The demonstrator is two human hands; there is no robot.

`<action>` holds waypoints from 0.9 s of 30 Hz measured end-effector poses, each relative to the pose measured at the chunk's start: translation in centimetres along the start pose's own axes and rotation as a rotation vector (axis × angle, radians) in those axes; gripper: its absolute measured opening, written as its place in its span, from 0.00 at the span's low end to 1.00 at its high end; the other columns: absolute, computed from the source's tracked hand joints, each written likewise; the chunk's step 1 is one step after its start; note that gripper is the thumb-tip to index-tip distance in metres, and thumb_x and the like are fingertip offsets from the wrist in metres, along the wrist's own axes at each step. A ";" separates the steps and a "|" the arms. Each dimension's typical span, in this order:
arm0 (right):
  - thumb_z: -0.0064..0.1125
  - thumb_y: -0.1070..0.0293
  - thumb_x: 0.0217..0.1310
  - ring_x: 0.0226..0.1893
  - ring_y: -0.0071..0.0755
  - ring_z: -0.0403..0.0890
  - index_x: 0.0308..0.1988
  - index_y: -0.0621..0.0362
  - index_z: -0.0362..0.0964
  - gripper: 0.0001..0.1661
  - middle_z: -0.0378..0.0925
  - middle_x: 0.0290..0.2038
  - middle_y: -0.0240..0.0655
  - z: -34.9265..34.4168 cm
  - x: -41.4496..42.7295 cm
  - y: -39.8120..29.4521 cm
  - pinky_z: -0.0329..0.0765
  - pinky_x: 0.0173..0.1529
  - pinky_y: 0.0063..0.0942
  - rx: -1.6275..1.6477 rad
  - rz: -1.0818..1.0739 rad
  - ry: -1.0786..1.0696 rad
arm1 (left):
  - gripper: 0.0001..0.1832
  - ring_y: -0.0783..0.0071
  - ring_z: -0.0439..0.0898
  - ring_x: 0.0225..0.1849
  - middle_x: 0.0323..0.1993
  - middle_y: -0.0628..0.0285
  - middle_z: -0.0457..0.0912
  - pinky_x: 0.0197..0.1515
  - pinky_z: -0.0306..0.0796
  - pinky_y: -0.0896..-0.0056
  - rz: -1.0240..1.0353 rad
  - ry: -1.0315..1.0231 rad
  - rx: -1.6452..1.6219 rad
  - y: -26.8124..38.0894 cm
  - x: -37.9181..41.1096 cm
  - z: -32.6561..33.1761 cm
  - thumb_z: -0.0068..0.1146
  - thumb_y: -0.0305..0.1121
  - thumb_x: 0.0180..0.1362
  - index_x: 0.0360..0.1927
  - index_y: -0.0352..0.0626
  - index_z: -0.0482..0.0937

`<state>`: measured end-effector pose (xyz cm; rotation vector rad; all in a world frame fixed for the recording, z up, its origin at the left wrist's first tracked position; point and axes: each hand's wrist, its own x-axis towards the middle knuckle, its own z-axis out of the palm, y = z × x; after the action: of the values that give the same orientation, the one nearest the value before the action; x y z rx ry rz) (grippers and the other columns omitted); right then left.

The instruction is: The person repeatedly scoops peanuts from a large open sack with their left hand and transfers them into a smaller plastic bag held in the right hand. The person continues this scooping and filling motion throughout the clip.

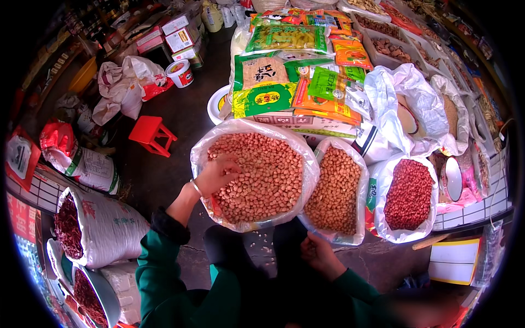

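Observation:
My left hand [217, 174], a bracelet at its wrist, is over the left side of a large open sack [309, 176] of shelled pink-skinned peanuts [262, 180]. Its fingers are bent; whether a peanut is between them cannot be seen. Low in front of me, my right hand [320, 254] is curled just below the rim of a narrower plastic-lined sack [361, 197] of tan peanuts [334, 188]. I cannot tell if it touches that rim or holds something. Farther right is a white sack [426, 221] of small dark red peanuts [409, 192].
Packaged foods [266, 74] are piled beyond the sacks. A red plastic stool [151, 133] stands on the dark floor at left, near a white tub [179, 74]. A sack of dried red chillies [108, 227] leans at lower left. White bags of grain [426, 106] stand at right.

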<state>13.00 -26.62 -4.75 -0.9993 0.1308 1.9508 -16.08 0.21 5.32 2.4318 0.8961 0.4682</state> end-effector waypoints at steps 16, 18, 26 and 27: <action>0.44 0.55 0.66 0.17 0.28 0.65 0.24 0.53 0.66 0.19 0.66 0.18 0.31 -0.6 -0.8 -1.3 0.61 0.21 0.23 -0.006 -0.022 0.149 | 0.12 0.45 0.76 0.45 0.41 0.44 0.79 0.50 0.69 0.54 -0.143 0.285 -0.381 -14.5 13.7 12.9 0.56 0.29 0.51 0.40 0.38 0.80; 0.44 0.55 0.66 0.17 0.27 0.64 0.24 0.53 0.66 0.19 0.66 0.18 0.31 -1.4 -0.4 -1.0 0.61 0.21 0.22 -0.008 -0.009 0.116 | 0.10 0.45 0.76 0.44 0.39 0.44 0.80 0.49 0.70 0.53 -0.168 0.298 -0.509 -15.2 13.5 13.3 0.57 0.29 0.51 0.37 0.37 0.81; 0.43 0.56 0.67 0.15 0.26 0.60 0.24 0.53 0.65 0.19 0.64 0.17 0.31 -0.5 -0.6 -1.0 0.58 0.20 0.22 0.015 -0.033 0.118 | 0.08 0.60 0.81 0.37 0.32 0.52 0.83 0.45 0.73 0.64 -0.247 -0.015 -0.159 -5.7 10.8 5.3 0.61 0.29 0.48 0.33 0.38 0.82; 0.43 0.56 0.67 0.15 0.26 0.60 0.24 0.53 0.65 0.19 0.64 0.17 0.31 -0.3 -0.5 -1.0 0.57 0.20 0.22 0.015 -0.028 0.137 | 0.08 0.62 0.82 0.37 0.32 0.53 0.83 0.45 0.73 0.65 -0.207 -0.060 -0.214 -5.8 10.1 4.9 0.62 0.28 0.48 0.33 0.39 0.83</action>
<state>14.04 -26.53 -4.33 -1.1190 0.2064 1.8532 -9.34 9.21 -0.54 2.1227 1.0045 0.3917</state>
